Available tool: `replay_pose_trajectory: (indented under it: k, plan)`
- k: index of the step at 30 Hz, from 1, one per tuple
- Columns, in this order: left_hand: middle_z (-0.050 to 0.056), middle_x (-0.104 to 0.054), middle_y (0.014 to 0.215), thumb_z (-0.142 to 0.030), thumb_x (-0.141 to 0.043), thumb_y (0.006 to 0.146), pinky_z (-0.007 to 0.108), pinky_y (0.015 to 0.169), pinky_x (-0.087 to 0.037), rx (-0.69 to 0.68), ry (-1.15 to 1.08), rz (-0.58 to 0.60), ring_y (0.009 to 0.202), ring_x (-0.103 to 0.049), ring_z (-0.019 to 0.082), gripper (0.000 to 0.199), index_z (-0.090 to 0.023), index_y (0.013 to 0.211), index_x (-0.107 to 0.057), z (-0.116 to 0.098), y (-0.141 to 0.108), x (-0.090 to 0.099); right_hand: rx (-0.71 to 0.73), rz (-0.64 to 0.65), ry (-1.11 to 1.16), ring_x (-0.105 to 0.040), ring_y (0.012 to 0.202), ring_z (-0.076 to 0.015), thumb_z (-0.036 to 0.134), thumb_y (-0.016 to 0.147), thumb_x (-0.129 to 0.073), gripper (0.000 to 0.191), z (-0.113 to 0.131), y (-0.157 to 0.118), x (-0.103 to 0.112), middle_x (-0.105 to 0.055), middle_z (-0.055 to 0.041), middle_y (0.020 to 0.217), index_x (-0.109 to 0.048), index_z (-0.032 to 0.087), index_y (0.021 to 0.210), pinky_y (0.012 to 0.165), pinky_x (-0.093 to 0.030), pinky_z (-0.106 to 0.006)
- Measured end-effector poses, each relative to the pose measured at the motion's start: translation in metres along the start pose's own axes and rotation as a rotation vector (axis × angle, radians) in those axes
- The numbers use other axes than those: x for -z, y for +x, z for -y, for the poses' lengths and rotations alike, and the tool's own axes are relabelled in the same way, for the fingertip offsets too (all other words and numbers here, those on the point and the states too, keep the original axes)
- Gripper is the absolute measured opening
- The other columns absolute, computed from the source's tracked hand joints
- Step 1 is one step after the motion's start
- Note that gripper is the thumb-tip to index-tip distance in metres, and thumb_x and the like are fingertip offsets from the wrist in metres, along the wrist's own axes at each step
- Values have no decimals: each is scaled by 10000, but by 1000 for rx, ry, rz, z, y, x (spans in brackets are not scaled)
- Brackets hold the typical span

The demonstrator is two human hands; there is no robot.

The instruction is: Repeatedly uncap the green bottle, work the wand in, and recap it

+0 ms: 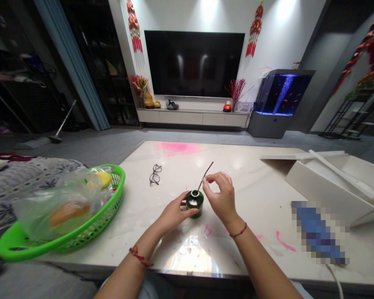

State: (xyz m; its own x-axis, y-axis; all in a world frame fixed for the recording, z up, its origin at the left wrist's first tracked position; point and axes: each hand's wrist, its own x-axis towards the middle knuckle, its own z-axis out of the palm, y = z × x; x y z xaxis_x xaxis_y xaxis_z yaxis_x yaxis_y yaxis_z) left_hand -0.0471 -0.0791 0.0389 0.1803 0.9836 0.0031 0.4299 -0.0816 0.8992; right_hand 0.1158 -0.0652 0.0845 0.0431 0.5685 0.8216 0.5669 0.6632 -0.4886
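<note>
A small dark green glass bottle (195,202) with a white-rimmed mouth stands upright on the white marble-look table (134,232). Around its left side, my left hand (176,212) grips it between thumb and fingers. My right hand (221,193) pinches a thin black stick (207,170) between thumb and forefinger. That stick slants up to the right, its lower end at the bottle's mouth; whether the tip is inside I cannot tell. Beyond the bottle to the left lies a pair of glasses (155,174).
At left, a green plastic basket (120,189) holds bagged food. An open white box (327,189) sits at right, near a pixelated blue item (318,232) and a white cable (335,278). Pink smears (179,147) mark the tabletop. A television (195,64) and aquarium (282,95) stand beyond.
</note>
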Motion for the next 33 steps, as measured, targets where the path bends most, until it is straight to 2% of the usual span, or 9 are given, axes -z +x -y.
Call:
replay_pose_trajectory:
  k: [5,16,19,26,33]
  plan:
    - [112,-569,1181,-382,-672,623,382,866,-442,-9,-3,-13,990,-579,245,680,-198,1233,-433,3,1,-1,31,-16,12,-559,660,-120,185,770,-528,60,7,2,1,-606,28,672,-556,203,720,938,-329,-373]
    - [103,-571,1174,-356,-671,635,393,878,-443,1,-5,2,1012,-572,253,675,-210,1244,-420,1,0,0,23,-39,54,-576,643,-122,200,774,-542,73,24,7,8,-634,31,674,-574,212,709,929,-337,-398]
    - [99,-569,1180,-360,-673,636,394,882,-442,-5,-15,2,1008,-575,251,661,-215,1234,-432,2,0,0,-17,-41,106,-583,663,-133,217,776,-547,83,28,10,11,-644,19,689,-584,209,702,917,-352,-405]
    - [95,-552,1219,-397,-684,626,378,886,-441,18,6,-3,1031,-566,257,693,-213,1243,-427,0,0,0,-239,-6,280,-585,745,-162,281,765,-577,111,22,15,14,-650,-25,744,-627,186,740,758,-449,-330]
    - [92,-575,1188,-382,-684,618,382,881,-440,21,3,-6,1024,-572,258,673,-210,1224,-447,-1,0,-1,-260,2,312,-580,720,-154,296,757,-584,129,16,14,13,-650,-25,736,-636,179,740,734,-459,-314]
